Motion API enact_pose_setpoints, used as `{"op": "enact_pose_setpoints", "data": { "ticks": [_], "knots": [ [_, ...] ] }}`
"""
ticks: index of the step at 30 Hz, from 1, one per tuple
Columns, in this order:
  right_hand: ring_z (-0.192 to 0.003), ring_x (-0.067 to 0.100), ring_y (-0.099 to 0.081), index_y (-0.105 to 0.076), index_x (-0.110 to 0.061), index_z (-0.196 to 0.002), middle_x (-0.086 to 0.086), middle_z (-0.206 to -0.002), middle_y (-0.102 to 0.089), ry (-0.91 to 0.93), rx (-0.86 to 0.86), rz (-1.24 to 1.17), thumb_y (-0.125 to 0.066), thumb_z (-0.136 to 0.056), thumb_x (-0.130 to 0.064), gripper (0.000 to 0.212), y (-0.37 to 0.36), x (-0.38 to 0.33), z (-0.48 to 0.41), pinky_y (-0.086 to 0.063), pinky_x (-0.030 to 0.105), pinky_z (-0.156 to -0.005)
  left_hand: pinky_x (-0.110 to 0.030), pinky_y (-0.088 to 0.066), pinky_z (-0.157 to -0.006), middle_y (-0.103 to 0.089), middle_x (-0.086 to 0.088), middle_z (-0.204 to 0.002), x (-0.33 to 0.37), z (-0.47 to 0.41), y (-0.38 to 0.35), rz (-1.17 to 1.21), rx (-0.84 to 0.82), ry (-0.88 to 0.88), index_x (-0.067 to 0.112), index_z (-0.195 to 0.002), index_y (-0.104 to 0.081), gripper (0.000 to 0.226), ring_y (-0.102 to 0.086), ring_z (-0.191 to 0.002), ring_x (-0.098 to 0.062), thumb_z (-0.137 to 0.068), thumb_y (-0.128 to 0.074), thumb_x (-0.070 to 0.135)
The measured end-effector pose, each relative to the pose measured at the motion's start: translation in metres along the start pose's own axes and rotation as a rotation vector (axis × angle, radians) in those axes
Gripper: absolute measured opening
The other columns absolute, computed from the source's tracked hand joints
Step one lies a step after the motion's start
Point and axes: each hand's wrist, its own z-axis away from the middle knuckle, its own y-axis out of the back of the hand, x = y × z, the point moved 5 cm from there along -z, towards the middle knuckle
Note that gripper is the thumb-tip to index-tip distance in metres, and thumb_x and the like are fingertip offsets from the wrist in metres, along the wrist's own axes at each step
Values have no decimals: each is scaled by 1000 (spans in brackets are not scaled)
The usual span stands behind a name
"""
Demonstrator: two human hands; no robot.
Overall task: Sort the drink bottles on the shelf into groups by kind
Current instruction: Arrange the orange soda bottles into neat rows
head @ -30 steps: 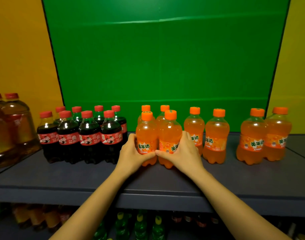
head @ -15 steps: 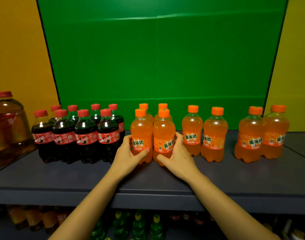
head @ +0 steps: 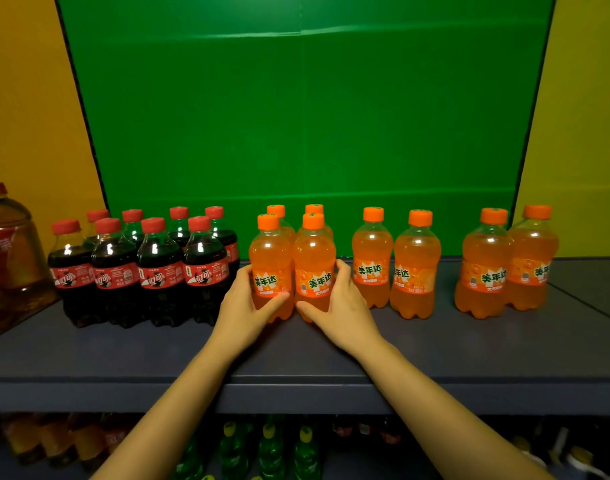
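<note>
美年达 in green on orange labels of the orange soda bottles [head: 372,270], finer print beneath too small to read, white stylised characters on red labels of the cola bottles [head: 161,271], not surely legible, jug [head: 9,244] label blurred

Dim, saturated wide-angle view with bowed edges, small highlights on the bottles [head: 416,265], dark blurry lower shelf [head: 296,448]

Cola bottles [head: 142,268] stand left of soda bottles [head: 414,268] on shelf [head: 469,351].
</note>
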Motion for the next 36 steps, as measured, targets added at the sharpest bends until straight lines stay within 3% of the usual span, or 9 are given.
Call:
{"op": "enact_pose_setpoints", "data": {
  "ticks": [5,8,11,13,15,18,21,28,36],
  "knots": [
    [-130,20,-38,-24,-15,-139,3,-141,-39,11,48,-74,-71,-72,-47,88,13,-2,2,-36,40,-107,-34,-43,-101,-51,3,-129,8,5,7,-24,64,-71,17,-134,-36,68,-52,-118,-12,-77,-70,32],
    [-121,15,-45,-38,-14,-131,0,-130,-46,82,103,-58,-70,-74,-44,72,37,-1,11,-41,35,-102,-25,-32,-107,-42,-5,-140,25,18,19,-167,235,-199,9,-138,-34,70,-40,-129,-15,-81,-66,35],
    [-106,15,-53,-52,-17,-114,-4,-112,-53,134,263,-44,-71,-77,-33,45,72,10,22,-45,31,-91,-16,-32,-103,-50,-6,-124,61,38,19,-207,360,-454,3,-119,-50,40,-44,-120,-12,-86,-60,23],
    [-95,16,-55,-52,-21,-101,-4,-102,-54,136,386,-56,-72,-76,-24,33,94,21,29,-46,27,-81,-16,-39,-94,-52,0,-111,82,44,4,-121,278,-529,7,-108,-54,27,-50,-107,-9,-86,-55,22],
    [-90,20,-54,-47,-19,-97,-3,-100,-48,113,475,-48,-74,-75,-19,35,108,33,34,-43,22,-75,-12,-38,-90,-51,6,-108,94,44,-21,-68,129,-498,12,-109,-53,27,-50,-102,-6,-85,-54,25],
    [-99,20,-47,-44,-9,-105,1,-107,-38,54,563,-3,-78,-70,-18,49,118,50,37,-43,25,-80,-5,-28,-94,-44,6,-124,93,44,-67,-72,-126,-308,16,-128,-40,47,-41,-118,-2,-88,-58,30],
    [-108,22,-45,-37,-3,-119,7,-117,-37,-5,479,35,-82,-65,-24,73,117,67,30,-46,37,-90,-11,-19,-99,-29,2,-146,83,38,-103,-9,-269,-71,15,-143,-18,69,-28,-133,-8,-88,-58,28],
    [-113,26,-52,-30,-7,-128,13,-128,-48,-102,283,-9,-80,-68,-25,80,110,90,12,-46,46,-94,-34,-29,-111,-32,-14,-143,76,-1,-138,2,-195,106,3,-140,-19,71,-31,-134,-26,-85,-62,14],
    [-121,23,-49,-29,-8,-135,12,-136,-45,-126,95,-95,-73,-76,-21,75,113,97,-5,-45,40,-100,-36,-34,-104,-42,-16,-133,70,-21,-143,-92,-83,152,2,-128,-31,53,-40,-126,-29,-86,-61,16]
  ]
}}
